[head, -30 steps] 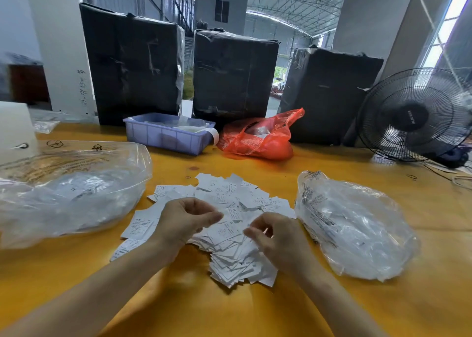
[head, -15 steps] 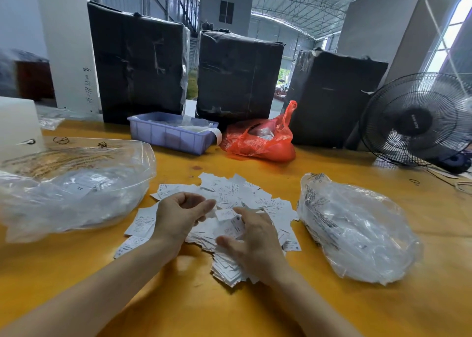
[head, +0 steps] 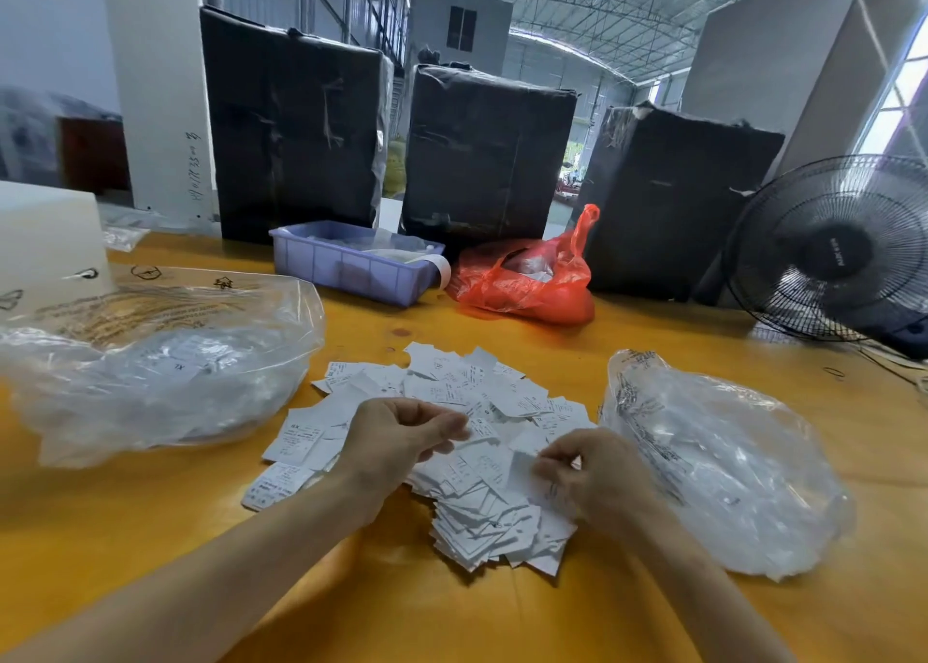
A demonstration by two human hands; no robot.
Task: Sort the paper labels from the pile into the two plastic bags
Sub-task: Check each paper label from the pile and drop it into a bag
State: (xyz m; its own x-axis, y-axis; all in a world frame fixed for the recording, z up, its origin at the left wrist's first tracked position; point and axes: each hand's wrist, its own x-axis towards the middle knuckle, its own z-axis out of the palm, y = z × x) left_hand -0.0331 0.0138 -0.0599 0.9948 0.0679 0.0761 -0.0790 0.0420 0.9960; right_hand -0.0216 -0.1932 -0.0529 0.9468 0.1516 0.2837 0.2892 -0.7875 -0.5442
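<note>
1. A loose pile of white paper labels point(head: 482, 441) lay in the middle of the orange bench point(head: 502, 622), between two clear plastic bags: the left bag point(head: 150, 371) at nine o'clock from the pile and the right bag point(head: 723, 466) at three o'clock, both already holding some labels.
2. Risk, as a judgement: the labels looked thin and overlapped, so two could have clung together and gone into one bag unsorted.
3. A black fan point(head: 838, 255) stood at two o'clock; if it had been running, its draught might have scattered the pile.
4. The small print might have been misread, sending a label to the wrong bag.
5. The left hand point(head: 396, 436) hovered over the pile's left part, fingers curled, thumb and forefinger pinching a label.
6. The right hand point(head: 597, 476) sat at the pile's four o'clock edge, just beside the right bag, fingertips pinching another label.
7. Both forearms reached in from six o'clock.
</note>
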